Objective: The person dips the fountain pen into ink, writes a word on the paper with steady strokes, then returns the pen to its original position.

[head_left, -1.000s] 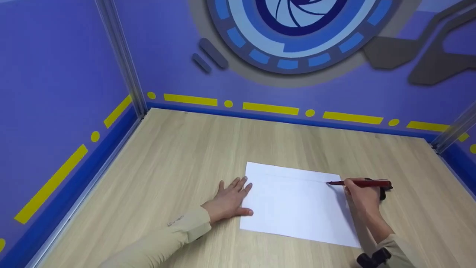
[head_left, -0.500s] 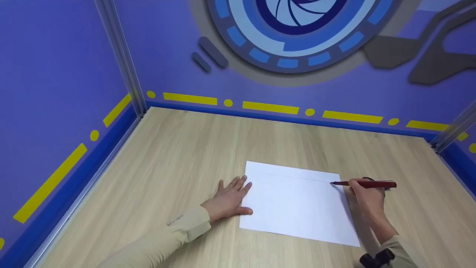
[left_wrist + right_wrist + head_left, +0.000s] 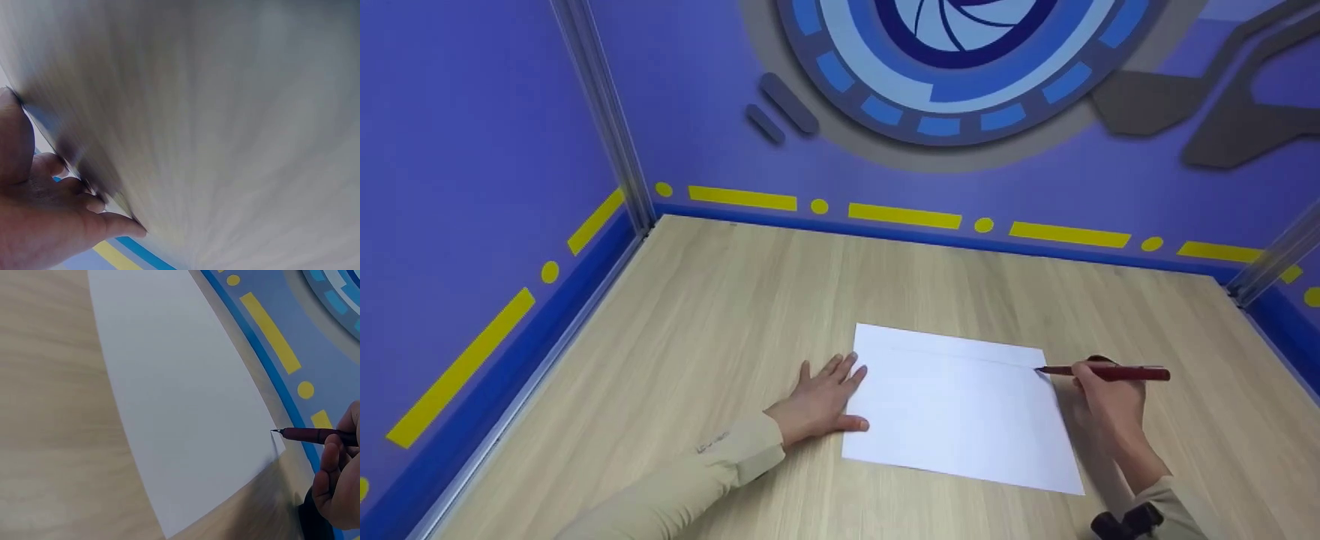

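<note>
Pinches slim dark-red pen (image 3: 1140, 373) in right grip (image 3: 1117, 405), pointing it over white rectangular paper sheet (image 3: 952, 409) left of grip; rests left grip (image 3: 819, 401), spread wide, across sheet's edge.

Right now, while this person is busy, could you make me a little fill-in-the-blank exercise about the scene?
1. In the head view, the bare right hand holds a slim, dark-red pen, tip pointing to the ____.
2. The bare left hand rests at the edge of a rectangular paper sheet coloured ____.
3. The rectangular dashes along the foot of the purple-blue back wall are ____.

Missing words: left; white; yellow.
</note>
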Action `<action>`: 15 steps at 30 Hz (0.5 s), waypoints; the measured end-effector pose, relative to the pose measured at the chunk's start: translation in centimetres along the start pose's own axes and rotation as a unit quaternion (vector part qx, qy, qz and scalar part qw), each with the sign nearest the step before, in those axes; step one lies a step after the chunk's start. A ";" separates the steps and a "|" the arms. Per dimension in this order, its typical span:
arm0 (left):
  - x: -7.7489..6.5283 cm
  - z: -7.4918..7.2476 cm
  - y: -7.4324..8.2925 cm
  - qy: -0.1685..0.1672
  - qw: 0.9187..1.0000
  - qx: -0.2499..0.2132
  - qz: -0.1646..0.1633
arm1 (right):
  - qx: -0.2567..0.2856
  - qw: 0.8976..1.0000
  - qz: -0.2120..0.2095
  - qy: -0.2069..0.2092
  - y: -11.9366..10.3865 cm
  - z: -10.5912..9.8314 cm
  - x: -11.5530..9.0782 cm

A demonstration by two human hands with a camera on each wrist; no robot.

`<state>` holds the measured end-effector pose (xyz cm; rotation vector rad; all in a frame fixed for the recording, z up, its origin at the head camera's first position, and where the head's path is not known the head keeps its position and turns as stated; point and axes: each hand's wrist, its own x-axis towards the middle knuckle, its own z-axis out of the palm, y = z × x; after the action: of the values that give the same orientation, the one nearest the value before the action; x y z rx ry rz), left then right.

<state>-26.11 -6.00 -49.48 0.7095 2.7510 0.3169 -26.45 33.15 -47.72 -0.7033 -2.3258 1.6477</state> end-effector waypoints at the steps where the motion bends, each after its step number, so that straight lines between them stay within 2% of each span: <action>1: 0.0 0.0 0.0 0.000 1.000 0.001 0.000 | 0.001 1.000 0.001 0.000 0.0 0.0 0.0; 13: 0.1 -0.1 0.0 -0.003 1.000 0.005 -0.003 | -0.024 1.000 0.010 0.007 0.1 -0.3 -0.2; 15: 0.0 -0.1 0.0 -0.002 1.000 0.002 -0.003 | -0.014 1.000 0.011 0.007 0.2 -0.3 -0.2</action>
<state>-26.15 -5.96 -49.39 0.7025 2.7504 0.3095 -26.08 33.39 -47.81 -0.7468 -2.3445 1.6170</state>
